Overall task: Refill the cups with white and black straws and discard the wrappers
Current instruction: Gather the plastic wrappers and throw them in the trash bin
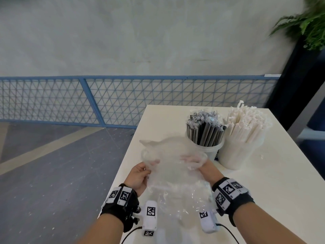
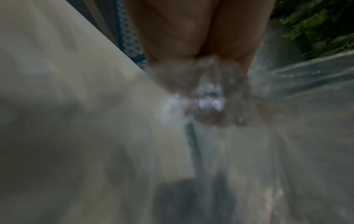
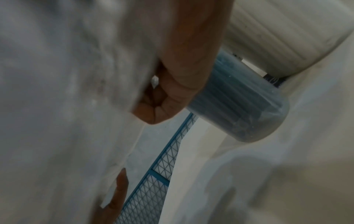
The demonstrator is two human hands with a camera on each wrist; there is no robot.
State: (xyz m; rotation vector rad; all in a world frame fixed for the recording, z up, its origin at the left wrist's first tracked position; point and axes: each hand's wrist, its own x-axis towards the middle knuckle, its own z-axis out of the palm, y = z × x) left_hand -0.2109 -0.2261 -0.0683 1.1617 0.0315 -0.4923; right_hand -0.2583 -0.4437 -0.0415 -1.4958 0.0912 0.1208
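Both hands held a crumpled clear plastic wrapper (image 1: pixel 173 166) above the near part of a white table (image 1: pixel 263 199). The left hand (image 1: pixel 139 176) gripped the wrapper's left edge, fingers curled into the film; the right hand (image 1: pixel 200 164) had its fingers closed on the right side, partly veiled by the plastic. The right wrist view showed the right hand's fingers (image 3: pixel 162 106) bunched on the film, and the left wrist view was too blurred to show more than film gathered at the fingers.

Just beyond the wrapper, a white cup (image 1: pixel 209 147) stood packed with black straws (image 1: pixel 205 131). Touching it on the right, a taller translucent cup (image 1: pixel 235 152) held white straws (image 1: pixel 248 120). Farther off were a blue mesh fence (image 1: pixel 88 101), a grey wall and a green plant (image 1: pixel 309 23) at the upper right.
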